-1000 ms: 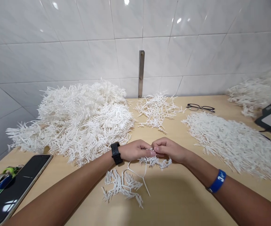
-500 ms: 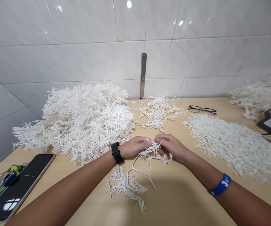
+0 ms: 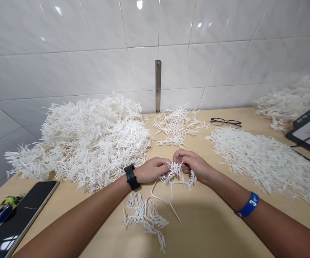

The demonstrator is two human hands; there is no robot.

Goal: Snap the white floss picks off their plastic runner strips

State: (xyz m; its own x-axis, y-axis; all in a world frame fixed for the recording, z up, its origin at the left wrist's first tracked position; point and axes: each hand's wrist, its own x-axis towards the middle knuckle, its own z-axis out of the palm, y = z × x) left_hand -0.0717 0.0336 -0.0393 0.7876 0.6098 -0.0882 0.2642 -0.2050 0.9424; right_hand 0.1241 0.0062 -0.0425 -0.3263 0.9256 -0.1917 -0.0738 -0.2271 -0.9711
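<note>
Pinched closed, the left hand (image 3: 153, 169) grips the white branching piece (image 3: 174, 171) between thumb and fingers; the piece extends from its fingertips toward the right hand (image 3: 194, 165), whose curled fingers touch its edge, and hangs down below both.

Glossy (faintly veined) wall tiles (image 3: 106, 66)

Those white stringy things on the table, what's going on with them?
A person has a branching white piece pinched in the left hand, with the fingers of the right hand at its edge; whether those grip it is hard to tell. Beyond the hands are a big pile on the left and a small pile in the middle. Glasses lie behind the flatter pile on the right.
</note>
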